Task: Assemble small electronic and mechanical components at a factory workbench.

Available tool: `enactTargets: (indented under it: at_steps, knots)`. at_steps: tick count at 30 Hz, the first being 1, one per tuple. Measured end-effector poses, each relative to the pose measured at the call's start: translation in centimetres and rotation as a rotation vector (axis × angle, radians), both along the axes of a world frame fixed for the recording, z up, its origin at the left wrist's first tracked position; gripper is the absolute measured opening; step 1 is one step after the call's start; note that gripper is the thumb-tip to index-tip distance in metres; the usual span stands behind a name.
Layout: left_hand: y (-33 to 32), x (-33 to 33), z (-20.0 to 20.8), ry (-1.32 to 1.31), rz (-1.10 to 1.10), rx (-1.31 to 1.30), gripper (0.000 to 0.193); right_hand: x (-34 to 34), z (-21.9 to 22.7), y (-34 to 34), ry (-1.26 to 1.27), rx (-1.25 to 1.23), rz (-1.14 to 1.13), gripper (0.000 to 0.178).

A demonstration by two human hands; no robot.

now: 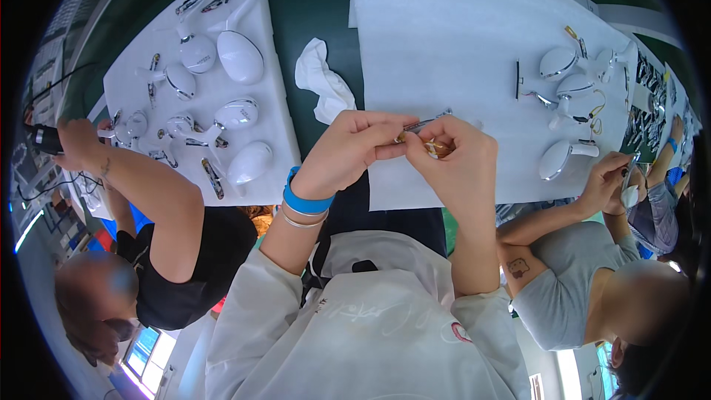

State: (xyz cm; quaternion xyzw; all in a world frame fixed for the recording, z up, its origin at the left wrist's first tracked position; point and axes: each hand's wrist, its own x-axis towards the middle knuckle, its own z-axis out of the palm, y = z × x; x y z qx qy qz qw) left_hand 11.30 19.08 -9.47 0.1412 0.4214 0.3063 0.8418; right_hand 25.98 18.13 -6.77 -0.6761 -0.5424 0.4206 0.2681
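Both hands meet over the white foam sheet point(415, 52) in front of me. My left hand point(344, 150) is closed, its thumb and fingers pinching one end of a slim dark and silvery part with thin wires point(426, 124). Curled round the other side of that part is my right hand point(458, 161), its thumb and forefinger pressed together. Small yellowish wire loops show between the right fingers. The fingers hide much of the part, so its exact kind is unclear. A blue band and a thin bracelet circle my left wrist.
A crumpled white cloth or tissue point(324, 81) lies on the green tabletop point(311, 18) between two foam sheets. White oval-headed handles point(241, 57) and slim wired parts lie on the left sheet. Similar handles point(559, 63) lie right. Co-workers' arms point(167, 185) reach in from both sides.
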Motion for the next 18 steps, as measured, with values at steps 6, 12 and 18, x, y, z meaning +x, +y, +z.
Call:
enactTargets:
  at_steps: [6, 12, 18]
  knots:
    - [-0.12, -0.41, 0.36, 0.065, -0.113, 0.131, 0.032, -0.01, 0.18, 0.07, 0.018, -0.011, 0.017, 0.013]
    - [-0.08, -0.34, 0.30, 0.064, -0.109, 0.103, 0.032, 0.01, 0.19, 0.20, 0.008, 0.024, 0.029, 0.013]
    - [-0.10, -0.23, 0.47, 0.103, -0.124, 0.141, 0.031, 0.00, 0.36, 0.40, -0.023, 0.024, 0.064, 0.013]
